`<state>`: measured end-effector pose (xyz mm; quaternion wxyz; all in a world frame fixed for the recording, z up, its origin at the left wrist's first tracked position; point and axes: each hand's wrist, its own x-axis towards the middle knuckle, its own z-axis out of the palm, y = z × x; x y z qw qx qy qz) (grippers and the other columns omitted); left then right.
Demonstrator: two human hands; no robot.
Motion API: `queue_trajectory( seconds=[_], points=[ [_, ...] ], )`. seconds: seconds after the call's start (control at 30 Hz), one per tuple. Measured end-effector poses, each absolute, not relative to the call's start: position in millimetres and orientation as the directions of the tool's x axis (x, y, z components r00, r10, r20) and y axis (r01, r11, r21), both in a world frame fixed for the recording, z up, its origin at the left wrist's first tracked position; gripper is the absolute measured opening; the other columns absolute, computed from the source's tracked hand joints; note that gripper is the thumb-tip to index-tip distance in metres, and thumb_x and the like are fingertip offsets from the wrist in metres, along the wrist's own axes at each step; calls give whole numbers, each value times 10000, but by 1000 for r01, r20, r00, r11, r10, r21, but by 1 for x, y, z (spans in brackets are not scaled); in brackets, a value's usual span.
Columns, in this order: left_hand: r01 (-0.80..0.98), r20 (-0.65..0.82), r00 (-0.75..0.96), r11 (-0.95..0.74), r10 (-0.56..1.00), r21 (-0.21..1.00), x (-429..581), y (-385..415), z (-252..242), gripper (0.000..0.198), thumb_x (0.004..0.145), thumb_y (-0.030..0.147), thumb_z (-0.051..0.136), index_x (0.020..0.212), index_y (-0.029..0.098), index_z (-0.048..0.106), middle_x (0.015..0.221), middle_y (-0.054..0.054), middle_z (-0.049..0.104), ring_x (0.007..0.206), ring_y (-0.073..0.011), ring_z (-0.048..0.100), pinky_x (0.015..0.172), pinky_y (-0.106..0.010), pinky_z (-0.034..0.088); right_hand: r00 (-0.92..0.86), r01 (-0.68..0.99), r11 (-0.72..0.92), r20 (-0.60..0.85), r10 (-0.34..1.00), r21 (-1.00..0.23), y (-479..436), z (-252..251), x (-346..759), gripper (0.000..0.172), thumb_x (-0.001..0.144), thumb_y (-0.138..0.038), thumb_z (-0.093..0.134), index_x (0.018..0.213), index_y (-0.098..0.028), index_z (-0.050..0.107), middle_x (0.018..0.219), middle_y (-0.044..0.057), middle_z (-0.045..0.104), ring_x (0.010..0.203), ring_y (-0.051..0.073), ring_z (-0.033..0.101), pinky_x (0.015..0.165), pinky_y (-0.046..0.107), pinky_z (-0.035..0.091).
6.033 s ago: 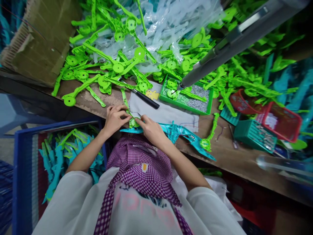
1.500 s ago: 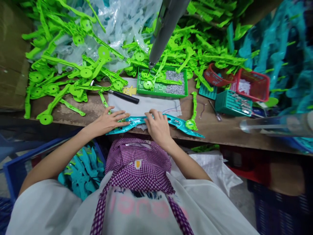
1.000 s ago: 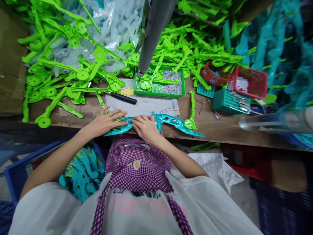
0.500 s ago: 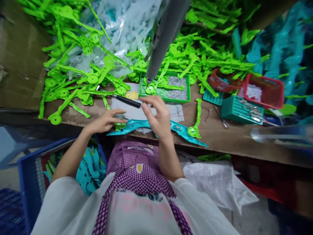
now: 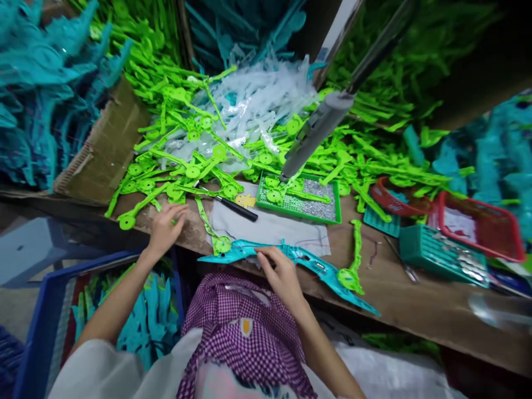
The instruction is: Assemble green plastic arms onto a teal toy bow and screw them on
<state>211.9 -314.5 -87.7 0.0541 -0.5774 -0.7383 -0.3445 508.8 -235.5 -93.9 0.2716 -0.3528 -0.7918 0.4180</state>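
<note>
My left hand reaches out to the left over the wooden bench, fingers spread above green plastic arms at the edge of the pile; it holds nothing. My right hand rests on the long teal plastic part lying along the bench's near edge, fingers curled onto its middle. A green arm with a round disc lies on the teal part's left end, and another green arm lies on its right end. A white cloth lies behind the teal part.
A grey hanging screwdriver points into a green screw tray. A black-handled tool lies on the cloth. Red baskets and a teal basket stand at right. A blue crate of teal parts sits below left. Heaps of green parts fill the back.
My left hand left the teal part and moved out to the left over the green arms. My right hand came down from above the cloth onto the teal part. The view swung upward and left.
</note>
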Motion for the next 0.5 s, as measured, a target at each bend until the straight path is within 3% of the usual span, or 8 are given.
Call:
queue_trajectory(
  seconds=[0.17, 0.37, 0.5],
  points=[
    [936, 479, -18, -154, 878, 316, 227, -205, -62, 280, 973, 249, 457, 1147, 191, 668, 1107, -107, 680, 1058, -218, 613, 948, -383, 467, -739, 217, 514, 204, 642, -830, -248, -89, 494, 225, 961, -302, 494, 1023, -231, 698, 989, 76, 741, 930, 200, 694, 836, 359, 543],
    [983, 218, 12, -51, 976, 176, 219, -97, -79, 348, 863, 229, 625, 1187, 101, 630, 1081, -191, 690, 1121, -332, 542, 979, -514, 390, -647, 275, 408, 147, 749, -870, -264, -79, 522, 205, 952, -287, 509, 1005, -260, 705, 923, 54, 737, 879, 189, 702, 785, 335, 568],
    [956, 287, -1, -83, 958, 280, 219, -85, -79, 406, 937, 357, 560, 1233, 84, 615, 1177, -138, 667, 1198, -276, 528, 1053, -442, 377, -698, 250, 416, 136, 704, -874, -260, -75, 535, 210, 948, -295, 516, 1012, -253, 711, 948, 66, 740, 904, 197, 701, 820, 359, 565]
  ],
)
